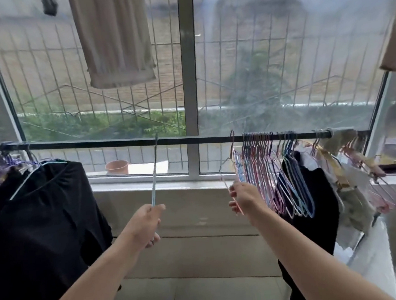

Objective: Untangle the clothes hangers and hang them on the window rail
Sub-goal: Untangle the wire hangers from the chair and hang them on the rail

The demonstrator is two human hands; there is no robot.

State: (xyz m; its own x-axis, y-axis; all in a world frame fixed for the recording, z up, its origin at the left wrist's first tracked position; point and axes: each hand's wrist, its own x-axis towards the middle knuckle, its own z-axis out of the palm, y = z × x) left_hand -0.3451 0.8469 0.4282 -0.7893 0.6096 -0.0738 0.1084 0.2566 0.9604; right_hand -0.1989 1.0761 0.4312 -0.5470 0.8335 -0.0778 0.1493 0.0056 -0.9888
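I stand before a big window (279, 55) with a metal grille outside it, and a dark rail (111, 141) crosses it from the left edge to the right edge. On the left end of the rail hangs a black garment (43, 209); toward the right end hangs a dense row of hangers (272, 167), pink, blue and purple, pressed close one against another.

My left hand (142, 227) is curled around the lower part of a blue hanger (154, 169), which I see edge-on, so it looks like a thin stick; its hook reaches the rail near the middle. My right hand (244, 198) pinches the bottom wire of a pink hanger (229, 190), whose hook seems to be on the rail just beside the left end of the row.

I judge these hangers to be thin coated wire: very light, a bit springy and easy to bend. The coating probably gives some grip. The hooks catch easily on neighbours, so I think the best hold is on the bottom bar or shoulder, guiding the hook freely.
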